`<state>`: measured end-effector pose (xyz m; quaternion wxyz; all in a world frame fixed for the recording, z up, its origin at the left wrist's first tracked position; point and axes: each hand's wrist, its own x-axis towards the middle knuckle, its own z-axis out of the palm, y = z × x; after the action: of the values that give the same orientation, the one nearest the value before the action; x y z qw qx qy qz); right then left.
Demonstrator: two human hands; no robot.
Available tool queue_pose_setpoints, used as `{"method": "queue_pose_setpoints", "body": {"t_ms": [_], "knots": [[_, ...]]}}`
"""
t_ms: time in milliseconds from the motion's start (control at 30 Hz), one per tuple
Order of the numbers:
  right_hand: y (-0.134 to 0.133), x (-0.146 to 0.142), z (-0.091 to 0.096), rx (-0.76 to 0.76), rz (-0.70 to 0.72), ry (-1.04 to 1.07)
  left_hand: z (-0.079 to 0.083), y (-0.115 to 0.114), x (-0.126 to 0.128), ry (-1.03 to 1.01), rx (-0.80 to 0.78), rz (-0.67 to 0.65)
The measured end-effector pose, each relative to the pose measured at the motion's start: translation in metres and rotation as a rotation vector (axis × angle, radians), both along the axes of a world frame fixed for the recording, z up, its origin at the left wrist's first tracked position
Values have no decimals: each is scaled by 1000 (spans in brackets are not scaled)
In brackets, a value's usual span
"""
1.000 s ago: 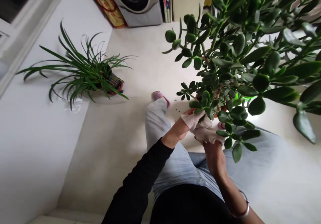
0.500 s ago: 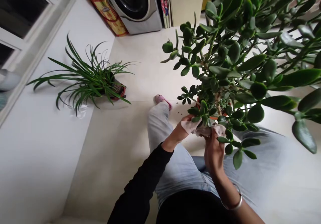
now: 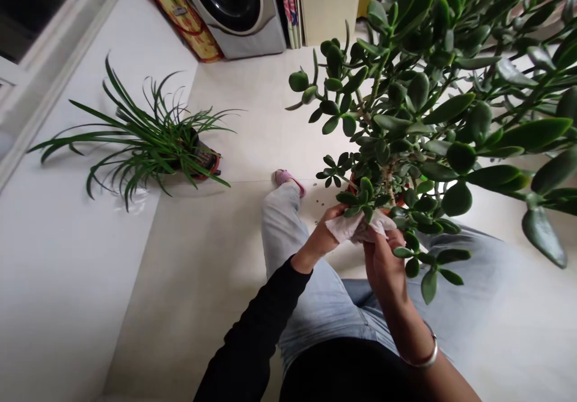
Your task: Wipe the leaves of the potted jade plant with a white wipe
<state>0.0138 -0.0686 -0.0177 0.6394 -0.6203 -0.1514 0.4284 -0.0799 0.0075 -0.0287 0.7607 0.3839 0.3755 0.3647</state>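
Note:
A large jade plant with thick, glossy leaves fills the right side, rooted in a reddish-orange pot mostly hidden by foliage. In front of the pot, my left hand grips one side of a crumpled white tissue, its fingertips partly behind leaves. My right hand pinches the other side of that tissue, thumb on top. A low sprig of leaves hangs over the tissue between both hands. Another sprig hangs beside my right wrist.
A long-leaved potted plant stands by the white wall at left. A washing machine and a red-yellow package stand at the back. Small dark bits lie on the floor near my pink slipper.
My right hand has shifted slightly, and the tissue now looks more bunched up between both hands, its whiter side showing. The whole view has shifted a little.

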Motion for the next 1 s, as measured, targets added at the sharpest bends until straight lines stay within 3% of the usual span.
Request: {"method": "queue_pose_setpoints", "body": {"t_ms": [133, 333, 433, 567, 733, 833, 1000], "knots": [[-2, 1, 8, 43, 18, 124, 1, -2, 3, 54, 70, -22], [9, -1, 2, -20, -125, 191, 3, -5, 0, 56, 74, -65], [8, -1, -1, 6, -63, 183, 8, -5, 2, 67, 61, -26], [-2, 5, 0, 35, 18, 94, 16, -6, 6, 45, -21, -17], [-8, 9, -1, 25, 35, -49, 19, -8, -1, -17, -177, -149], [-7, 10, -3, 30, 52, -56, 16, -8, -1, 15, -151, -107], [-11, 21, -2, -40, 71, -253, 11, -5, 6, 109, -61, -26]]}}
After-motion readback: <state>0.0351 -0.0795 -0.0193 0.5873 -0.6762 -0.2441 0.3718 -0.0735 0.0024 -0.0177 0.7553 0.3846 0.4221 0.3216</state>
